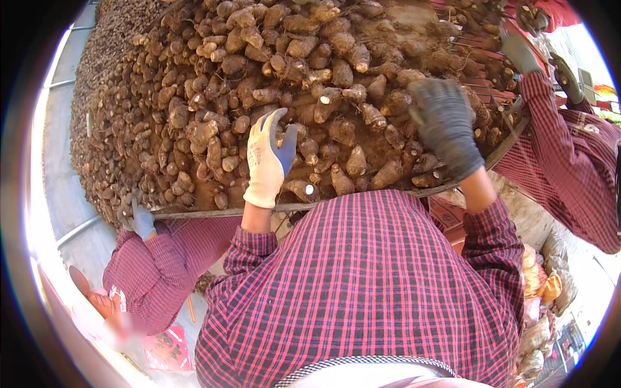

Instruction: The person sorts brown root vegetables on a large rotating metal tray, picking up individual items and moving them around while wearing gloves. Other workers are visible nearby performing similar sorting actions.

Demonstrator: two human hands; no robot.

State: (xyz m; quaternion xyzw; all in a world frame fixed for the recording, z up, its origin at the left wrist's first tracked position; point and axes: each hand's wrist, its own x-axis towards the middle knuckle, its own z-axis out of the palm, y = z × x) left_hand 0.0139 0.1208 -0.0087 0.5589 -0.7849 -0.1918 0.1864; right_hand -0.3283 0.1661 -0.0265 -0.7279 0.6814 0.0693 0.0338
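Observation:
Brown taro corms (339,133), some with pale cut ends, lie spread over a soil-covered sorting table (228,212). My left hand (269,155), in a cream glove with a blue palm, hovers above the near edge; its fingers and thumb are apart around a gap, with corms just beyond. To the right, my right hand (444,126), in a dark grey glove, is slightly blurred over the corms near the table's right part. Its fingers curl downward, and whether a corm is under them is hidden.
A co-worker's gloved hand (142,220) touches the heap at lower left. Another co-worker's gloved hand (520,52) is at upper right, beside red slats (478,72). Filled sacks (536,334) stand at lower right. A pink bag (168,349) lies at lower left.

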